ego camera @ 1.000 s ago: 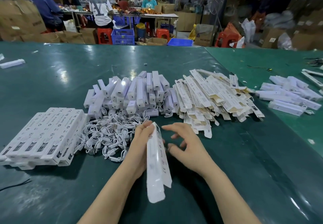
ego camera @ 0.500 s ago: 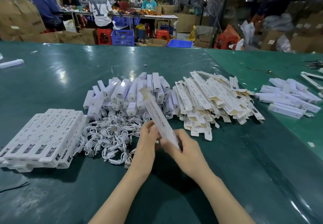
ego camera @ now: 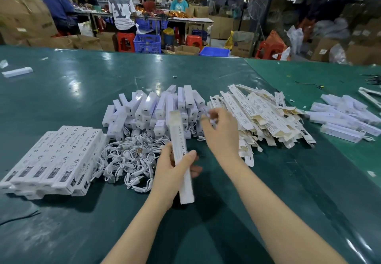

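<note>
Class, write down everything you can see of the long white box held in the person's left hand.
The long white box is a slim cardboard carton with grey lettering along one face. Its far end is open, tan inside. It points away from the person over the green table. The left hand grips it at mid-length, thumb across its face. The right hand does not touch it.

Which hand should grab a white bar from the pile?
Right hand: it reaches into the pile of white bars, while the left hand grips the open box.
</note>
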The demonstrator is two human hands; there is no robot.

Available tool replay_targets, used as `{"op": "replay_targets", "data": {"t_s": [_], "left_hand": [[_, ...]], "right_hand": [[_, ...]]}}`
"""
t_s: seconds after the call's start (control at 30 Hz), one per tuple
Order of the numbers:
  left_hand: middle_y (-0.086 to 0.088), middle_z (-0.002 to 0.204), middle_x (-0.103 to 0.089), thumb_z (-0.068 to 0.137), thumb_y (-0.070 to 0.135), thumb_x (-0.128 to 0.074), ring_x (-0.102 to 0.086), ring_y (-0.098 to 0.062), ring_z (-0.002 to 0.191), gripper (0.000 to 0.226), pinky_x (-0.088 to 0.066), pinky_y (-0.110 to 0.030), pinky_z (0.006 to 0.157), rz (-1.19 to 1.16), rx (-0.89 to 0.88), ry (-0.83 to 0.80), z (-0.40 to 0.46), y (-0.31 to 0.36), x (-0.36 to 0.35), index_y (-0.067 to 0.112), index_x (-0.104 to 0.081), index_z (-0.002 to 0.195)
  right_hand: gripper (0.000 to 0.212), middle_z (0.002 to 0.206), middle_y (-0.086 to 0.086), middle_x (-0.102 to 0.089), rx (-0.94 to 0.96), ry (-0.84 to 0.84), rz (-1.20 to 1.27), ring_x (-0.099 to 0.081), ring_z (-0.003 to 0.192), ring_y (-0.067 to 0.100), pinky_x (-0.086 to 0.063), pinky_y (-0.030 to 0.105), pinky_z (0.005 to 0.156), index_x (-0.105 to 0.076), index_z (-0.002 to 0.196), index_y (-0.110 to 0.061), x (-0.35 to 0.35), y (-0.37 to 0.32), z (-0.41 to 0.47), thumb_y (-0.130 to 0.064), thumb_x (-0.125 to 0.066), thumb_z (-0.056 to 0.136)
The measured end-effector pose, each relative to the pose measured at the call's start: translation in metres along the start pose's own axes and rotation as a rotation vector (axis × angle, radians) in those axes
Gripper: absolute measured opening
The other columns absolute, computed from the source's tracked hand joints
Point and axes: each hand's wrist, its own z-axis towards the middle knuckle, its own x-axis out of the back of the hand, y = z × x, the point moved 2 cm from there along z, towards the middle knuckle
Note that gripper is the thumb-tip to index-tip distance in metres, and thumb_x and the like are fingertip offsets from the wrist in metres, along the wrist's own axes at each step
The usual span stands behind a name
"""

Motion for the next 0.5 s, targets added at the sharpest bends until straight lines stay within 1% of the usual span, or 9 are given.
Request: {"op": "replay_targets", "data": {"t_s": [0.03,0.1,0.13,0.2,0.3,0.4,0.5], "left_hand": [[-0.003,0.087,-0.073,0.091,0.013,-0.069,-0.071,-0.024,0.063,0.030,-0.054,-0.024,0.053,0.020,0.007,-0.004,0.000,-0.001,0.001,0.020,-0.054,0.115],[-0.002,0.086,-0.072,0.085,0.019,-0.073,-0.069,-0.022,0.059,0.040,-0.051,-0.024,0.051,0.052,0.010,-0.035,0.000,-0.001,0.001,0.021,-0.054,0.120],[-0.001,0.085,-0.072,0.081,0.024,-0.073,-0.068,-0.022,0.059,0.045,-0.050,-0.023,0.051,0.065,0.006,-0.052,0.000,0.000,0.002,0.021,-0.053,0.122],[0.000,0.084,-0.072,0.077,0.029,-0.070,-0.067,-0.021,0.060,0.051,-0.049,-0.024,0.052,0.072,-0.004,-0.069,0.001,0.000,0.003,0.023,-0.052,0.124],[-0.001,0.085,-0.071,0.076,0.030,-0.070,-0.065,-0.019,0.059,0.051,-0.049,-0.024,0.052,0.069,-0.008,-0.069,0.003,-0.001,0.005,0.024,-0.053,0.124],[-0.003,0.086,-0.069,0.076,0.031,-0.070,-0.065,-0.019,0.060,0.051,-0.049,-0.024,0.053,0.080,-0.008,-0.079,0.003,-0.001,0.005,0.027,-0.054,0.124],[-0.004,0.089,-0.069,0.077,0.032,-0.069,-0.065,-0.018,0.061,0.050,-0.049,-0.024,0.054,0.085,0.000,-0.090,0.003,-0.002,0.005,0.031,-0.053,0.124]], "right_hand": [[0.026,0.110,0.003,-0.060,0.024,0.018,-0.087,-0.051,0.104,0.025,-0.043,0.038,0.084,-0.058,0.110,-0.014,-0.006,-0.008,0.015,-0.031,-0.059,0.091],[0.038,0.120,0.005,-0.056,0.062,0.034,-0.222,-0.046,0.111,0.026,-0.036,0.035,0.081,-0.053,0.120,-0.014,-0.019,-0.021,0.040,-0.038,-0.058,0.090],[0.042,0.123,0.005,-0.055,0.069,0.032,-0.273,-0.044,0.113,0.026,-0.033,0.035,0.081,-0.050,0.123,-0.015,-0.025,-0.026,0.049,-0.041,-0.057,0.091],[0.048,0.126,0.005,-0.053,0.072,0.011,-0.362,-0.043,0.116,0.027,-0.031,0.036,0.082,-0.047,0.125,-0.016,-0.036,-0.030,0.061,-0.047,-0.055,0.091],[0.049,0.125,0.004,-0.056,0.056,-0.011,-0.447,-0.045,0.116,0.028,-0.032,0.038,0.083,-0.045,0.125,-0.016,-0.044,-0.029,0.068,-0.049,-0.056,0.090],[0.045,0.122,0.004,-0.060,0.029,-0.016,-0.455,-0.047,0.114,0.029,-0.028,0.038,0.081,-0.046,0.124,-0.016,-0.045,-0.027,0.070,-0.044,-0.056,0.090],[0.038,0.116,0.004,-0.064,0.042,0.003,-0.443,-0.048,0.111,0.028,-0.027,0.038,0.079,-0.047,0.121,-0.016,-0.042,-0.024,0.072,-0.037,-0.055,0.091]]}}
